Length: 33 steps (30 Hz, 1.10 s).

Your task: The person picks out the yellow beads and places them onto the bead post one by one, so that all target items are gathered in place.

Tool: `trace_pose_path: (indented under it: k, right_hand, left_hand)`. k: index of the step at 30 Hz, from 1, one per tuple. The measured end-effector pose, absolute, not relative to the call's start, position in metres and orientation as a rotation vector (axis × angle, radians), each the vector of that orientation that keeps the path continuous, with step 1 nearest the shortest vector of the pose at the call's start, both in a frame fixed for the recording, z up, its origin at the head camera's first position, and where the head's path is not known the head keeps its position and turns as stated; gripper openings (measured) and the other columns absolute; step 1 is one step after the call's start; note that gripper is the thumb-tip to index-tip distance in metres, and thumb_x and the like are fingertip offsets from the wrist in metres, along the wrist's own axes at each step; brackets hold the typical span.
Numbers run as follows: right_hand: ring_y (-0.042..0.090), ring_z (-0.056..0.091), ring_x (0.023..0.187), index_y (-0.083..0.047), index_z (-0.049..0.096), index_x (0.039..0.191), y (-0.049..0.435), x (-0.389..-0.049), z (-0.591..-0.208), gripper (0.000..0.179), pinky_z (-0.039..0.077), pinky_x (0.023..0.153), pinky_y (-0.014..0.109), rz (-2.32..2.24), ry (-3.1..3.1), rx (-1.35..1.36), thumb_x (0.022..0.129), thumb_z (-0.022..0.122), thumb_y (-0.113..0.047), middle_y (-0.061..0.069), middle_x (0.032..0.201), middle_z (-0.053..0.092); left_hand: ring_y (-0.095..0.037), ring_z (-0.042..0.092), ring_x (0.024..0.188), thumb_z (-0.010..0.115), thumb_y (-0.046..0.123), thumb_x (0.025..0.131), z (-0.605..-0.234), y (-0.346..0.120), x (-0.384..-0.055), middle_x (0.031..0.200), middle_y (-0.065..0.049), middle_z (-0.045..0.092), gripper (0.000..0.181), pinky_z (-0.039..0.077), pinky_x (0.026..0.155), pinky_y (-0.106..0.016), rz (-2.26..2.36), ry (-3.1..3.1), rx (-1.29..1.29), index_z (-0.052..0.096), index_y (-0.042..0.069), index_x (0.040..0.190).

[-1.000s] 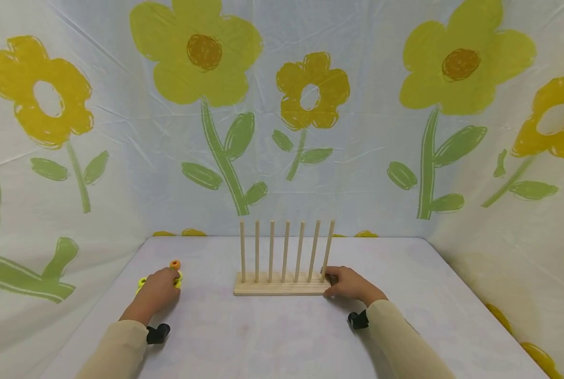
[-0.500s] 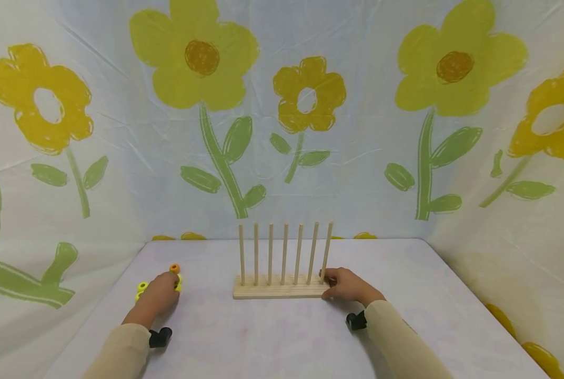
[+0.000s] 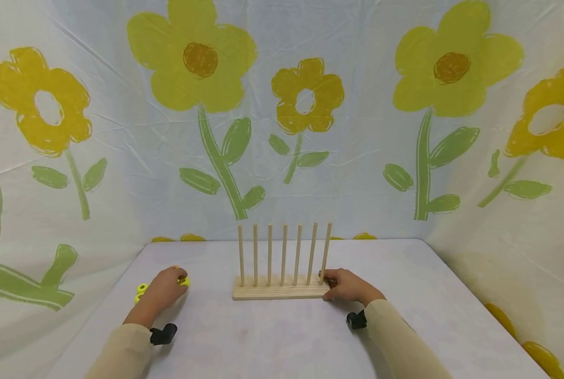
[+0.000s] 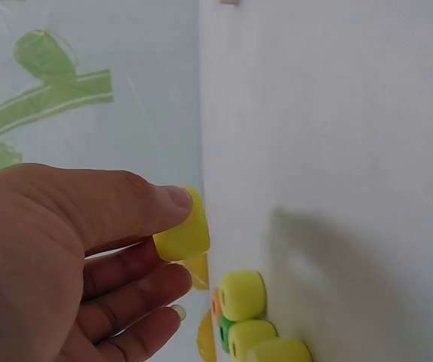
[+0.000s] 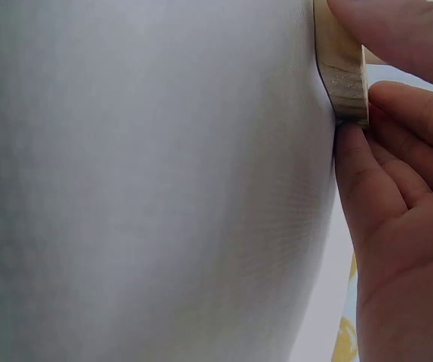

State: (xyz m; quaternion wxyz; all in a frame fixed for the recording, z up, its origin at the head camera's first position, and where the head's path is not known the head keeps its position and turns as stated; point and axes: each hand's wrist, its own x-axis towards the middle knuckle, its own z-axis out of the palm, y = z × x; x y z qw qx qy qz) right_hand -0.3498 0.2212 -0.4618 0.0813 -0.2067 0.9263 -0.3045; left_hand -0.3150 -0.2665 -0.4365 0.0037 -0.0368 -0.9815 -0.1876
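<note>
My left hand (image 3: 164, 288) pinches a yellow bead (image 4: 185, 235) between thumb and fingers. In the left wrist view the bead is above the table, with other yellow beads (image 4: 243, 295), a green bead (image 4: 225, 332) and a partly hidden orange bead (image 4: 216, 303) below it. A wooden peg rack stands mid-table, with several upright bare pegs (image 3: 284, 255) on a flat base (image 3: 274, 292). My right hand (image 3: 352, 287) grips the right end of that base, thumb at the near side and fingers at the far side; the right wrist view shows the wooden end (image 5: 342, 72) between them.
More yellow beads (image 3: 142, 288) lie left of my left hand on the pale-covered table (image 3: 263, 342). Behind the table hangs a flower-printed cloth (image 3: 348, 200), with more cloth along both sides.
My left hand has risen slightly and moved a little right, with the yellow bead in its fingers. The right hand stays on the rack's base. The head view has tilted slightly.
</note>
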Motion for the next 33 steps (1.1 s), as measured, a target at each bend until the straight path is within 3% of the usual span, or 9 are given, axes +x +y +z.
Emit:
trace_pose_path:
  k: [6,17,25,33]
  right_hand:
    - [0.013,0.053,0.093,-0.011,0.062,0.129,0.221,-0.35,-0.465,0.061,0.045,0.089,0.034,-0.927,2.762,-0.598,0.072,0.084,-0.021,0.003,0.119,0.066]
    - [0.015,0.056,0.102,-0.01,0.061,0.131,0.221,-0.35,-0.471,0.064,0.045,0.098,0.043,-1.003,2.718,-0.564,0.072,0.084,-0.017,0.009,0.129,0.063]
    - [0.013,0.058,0.098,-0.006,0.057,0.134,0.223,-0.35,-0.469,0.067,0.046,0.09,0.032,-1.069,2.659,-0.578,0.073,0.083,-0.017,0.012,0.131,0.061]
    - [0.013,0.056,0.094,-0.008,0.059,0.133,0.223,-0.35,-0.467,0.065,0.046,0.088,0.03,-1.07,2.66,-0.581,0.073,0.083,-0.018,0.009,0.128,0.063]
  left_hand:
    - [-0.029,0.061,0.099,0.069,0.012,0.088,-0.429,-0.259,-0.316,0.109,-0.016,0.064,0.036,0.052,0.087,-0.047,-0.685,-3.042,-0.145,0.062,-0.005,0.119]
    - [-0.029,0.059,0.102,0.067,0.012,0.089,-0.412,-0.246,-0.308,0.112,-0.016,0.063,0.036,0.051,0.09,-0.048,-0.797,-3.012,-0.145,0.062,-0.004,0.121]
    - [-0.033,0.06,0.107,0.065,0.01,0.09,-0.403,-0.24,-0.308,0.118,-0.02,0.062,0.037,0.054,0.089,-0.046,-0.879,-2.949,-0.197,0.06,-0.004,0.124]
    - [-0.035,0.06,0.112,0.062,0.009,0.091,-0.391,-0.23,-0.308,0.124,-0.019,0.06,0.037,0.056,0.085,-0.042,-0.956,-2.892,-0.244,0.059,-0.002,0.126]
